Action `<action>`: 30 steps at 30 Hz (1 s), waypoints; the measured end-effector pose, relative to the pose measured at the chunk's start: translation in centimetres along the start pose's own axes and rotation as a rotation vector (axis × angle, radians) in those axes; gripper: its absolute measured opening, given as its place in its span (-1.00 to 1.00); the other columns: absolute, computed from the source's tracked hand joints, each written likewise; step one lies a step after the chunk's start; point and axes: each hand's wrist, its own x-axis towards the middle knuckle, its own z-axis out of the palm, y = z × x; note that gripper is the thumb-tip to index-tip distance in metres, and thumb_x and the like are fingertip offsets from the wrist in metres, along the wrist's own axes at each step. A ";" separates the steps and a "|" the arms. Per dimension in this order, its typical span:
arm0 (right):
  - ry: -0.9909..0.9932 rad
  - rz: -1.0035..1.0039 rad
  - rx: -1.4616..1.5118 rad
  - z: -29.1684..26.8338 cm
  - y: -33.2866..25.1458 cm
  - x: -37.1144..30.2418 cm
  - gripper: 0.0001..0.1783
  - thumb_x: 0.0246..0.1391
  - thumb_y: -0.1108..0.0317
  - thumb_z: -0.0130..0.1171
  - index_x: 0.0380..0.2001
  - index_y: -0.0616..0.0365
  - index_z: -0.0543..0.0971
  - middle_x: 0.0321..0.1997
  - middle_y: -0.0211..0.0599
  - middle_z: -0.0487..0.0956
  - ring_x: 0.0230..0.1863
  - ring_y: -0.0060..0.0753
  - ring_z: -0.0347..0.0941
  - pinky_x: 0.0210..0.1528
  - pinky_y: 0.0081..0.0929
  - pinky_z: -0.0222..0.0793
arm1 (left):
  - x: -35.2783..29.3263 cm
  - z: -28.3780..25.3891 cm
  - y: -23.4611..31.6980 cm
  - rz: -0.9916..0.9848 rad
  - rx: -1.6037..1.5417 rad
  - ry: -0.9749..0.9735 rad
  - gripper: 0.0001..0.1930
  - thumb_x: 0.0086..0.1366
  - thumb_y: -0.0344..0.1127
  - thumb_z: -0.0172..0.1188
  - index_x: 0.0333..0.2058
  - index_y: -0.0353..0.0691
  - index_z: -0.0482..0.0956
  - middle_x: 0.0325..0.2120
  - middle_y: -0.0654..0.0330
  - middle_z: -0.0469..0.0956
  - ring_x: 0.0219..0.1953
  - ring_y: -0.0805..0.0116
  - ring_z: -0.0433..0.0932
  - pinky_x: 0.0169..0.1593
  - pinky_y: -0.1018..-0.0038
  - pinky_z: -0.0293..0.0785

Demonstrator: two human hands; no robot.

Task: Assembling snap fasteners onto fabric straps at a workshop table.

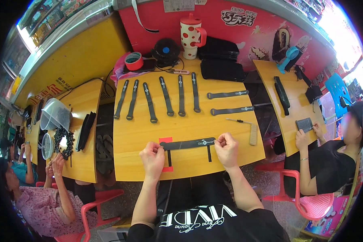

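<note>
A black strap (183, 144) with white print is stretched crosswise over the near part of my table. My left hand (152, 159) pinches its left end, and at its right end the fingers of my right hand (227, 150) are closed on it. Beneath the strap, red tape (167, 169) and two thin dark strips, one by my left hand (169, 159) and one by my right (209, 154), mark the tabletop. Farther off, several similar straps (165, 96) lie lengthwise in a row. Two more straps (232, 110) lie crosswise at the right.
A thin tool (238, 121) and beige block (253, 134) lie at the table's right. Behind stand a spotted tumbler (189, 40), small black fan (165, 50), tape roll (134, 61), pink-handled cutter (179, 71) and black stack (221, 70). People work at tables left (48, 197) and right (322, 161).
</note>
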 end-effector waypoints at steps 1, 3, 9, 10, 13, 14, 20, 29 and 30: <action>0.006 -0.011 0.005 0.0 0.0 -0.1 -0.81 -0.09 0.66 0.23 -0.52 0.22 0.41 -0.59 -0.32 0.44 -0.62 -0.52 0.40 -0.56 -0.54 0.30 | 0.0 -0.1 -0.2 0.011 -0.002 0.007 -0.94 0.12 -0.55 0.17 -0.52 -0.41 0.51 -0.72 0.14 0.49 -0.64 0.46 0.48 -0.51 0.48 0.38; -0.010 0.007 0.029 -0.1 0.3 -0.1 -0.83 -0.05 0.64 0.25 -0.49 0.24 0.43 -0.56 -0.44 0.44 -0.57 -0.69 0.33 -0.51 -0.65 0.27 | -0.1 -0.2 -0.8 0.038 -0.013 -0.016 -0.95 0.12 -0.54 0.18 -0.46 -0.42 0.53 -0.70 0.08 0.50 -0.65 0.36 0.50 -0.51 0.44 0.39; 0.063 -0.101 0.129 -2.4 0.1 -0.8 -0.87 -0.01 0.62 0.22 -0.37 0.23 0.51 -0.42 -0.22 0.53 -0.43 -0.42 0.50 -0.43 -0.56 0.34 | -1.8 -3.6 -1.8 0.154 0.037 -0.096 -0.76 0.15 -0.47 0.24 -0.18 -0.38 0.54 -0.30 -0.03 0.59 -0.32 0.17 0.60 -0.25 0.38 0.50; 0.060 -0.109 0.136 -2.7 -1.2 -1.0 -0.87 -0.01 0.62 0.22 -0.37 0.23 0.51 -0.42 -0.22 0.53 -0.43 -0.42 0.50 -0.43 -0.56 0.34 | -1.8 -3.9 -0.5 0.157 0.039 -0.086 -0.76 0.15 -0.47 0.24 -0.18 -0.38 0.54 -0.30 -0.03 0.59 -0.32 0.17 0.60 -0.25 0.38 0.50; -0.203 -0.583 -0.275 -2.7 -4.3 -3.6 -0.76 0.03 0.39 0.29 -0.22 0.21 0.56 -0.12 -0.15 0.57 -0.14 -0.24 0.52 -0.22 -0.39 0.39 | -4.0 -4.3 3.3 0.718 0.420 -0.312 -0.48 0.21 -0.27 0.27 0.10 -0.34 0.40 0.14 -0.09 0.36 0.19 0.03 0.37 0.13 0.14 0.33; -0.351 -0.685 -0.482 -2.2 -4.7 -3.6 -0.61 0.03 0.22 0.28 -0.12 0.20 0.55 0.04 -0.16 0.51 0.03 -0.18 0.43 -0.09 -0.28 0.34 | -3.9 -3.6 3.9 0.714 0.526 -0.495 -0.35 0.23 -0.10 0.22 0.20 -0.34 0.27 0.26 -0.07 0.16 0.32 0.00 0.11 0.24 0.05 0.12; -0.570 -0.633 -0.758 -2.0 -3.5 -3.2 -0.22 0.03 -0.17 0.17 0.18 0.17 0.43 0.39 -0.23 0.23 0.39 -0.10 0.07 0.16 -0.06 0.12 | -2.3 -2.8 1.9 0.679 0.778 -0.760 -0.03 0.24 0.37 -0.06 0.35 -0.34 0.01 0.43 0.00 -0.17 0.47 0.01 -0.27 0.35 -0.14 -0.16; -0.572 -0.458 -0.750 -2.9 -2.2 -2.2 -0.28 0.10 -0.17 0.09 0.20 0.09 0.43 0.41 -0.37 0.24 0.39 -0.07 0.08 0.22 -0.04 0.05 | -1.4 -3.3 0.5 0.631 0.824 -0.766 0.05 0.20 0.49 -0.18 0.35 -0.36 0.01 0.44 0.04 -0.21 0.48 0.04 -0.29 0.37 -0.13 -0.22; -0.564 -0.471 -0.741 -3.1 -2.0 -1.8 -0.28 0.10 -0.17 0.09 0.20 0.09 0.43 0.41 -0.37 0.24 0.39 -0.07 0.08 0.22 -0.04 0.05 | -1.3 -3.2 0.7 0.634 0.831 -0.783 0.05 0.20 0.49 -0.19 0.35 -0.35 0.01 0.44 0.04 -0.21 0.48 0.04 -0.29 0.37 -0.13 -0.22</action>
